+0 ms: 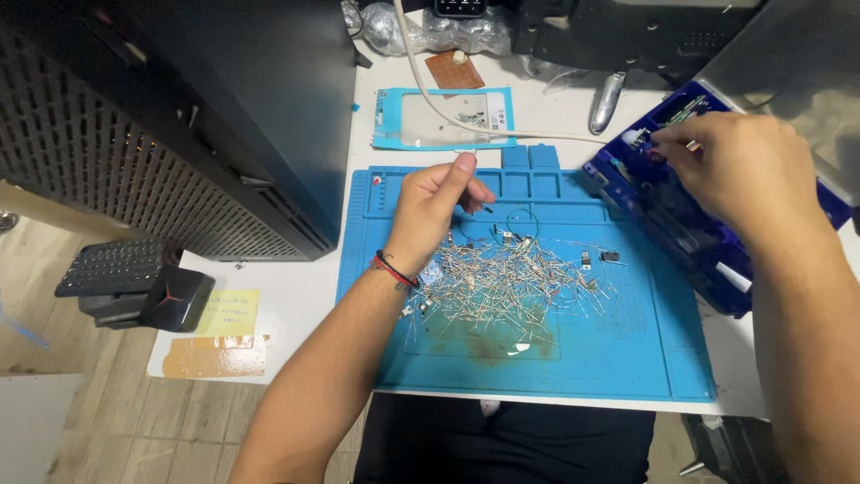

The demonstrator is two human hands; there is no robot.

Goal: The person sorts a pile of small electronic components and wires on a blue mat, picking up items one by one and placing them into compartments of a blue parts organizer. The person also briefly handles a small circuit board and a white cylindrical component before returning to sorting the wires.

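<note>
Tangled heap of thin wire-leaded components (502,282) lies mid blue silicone work mat (627,358), kept from rolling away. Left hand (434,202) loosely curled above the heap, thumb and forefinger pinched; contents too small to tell. Right hand (739,166) reaches into dark-blue plastic compartment box (663,202), fingertips pinched together, grasp unclear.

Left hand (436,202) loosely fisted; right hand (739,170) reaching, fingers pinched.

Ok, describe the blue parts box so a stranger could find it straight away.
Start at the light blue mat in the middle of the white desk. Off its right edge lies the parts box, with the right hand reaching into it. It is darker blue than the mat and split into compartments.
</note>
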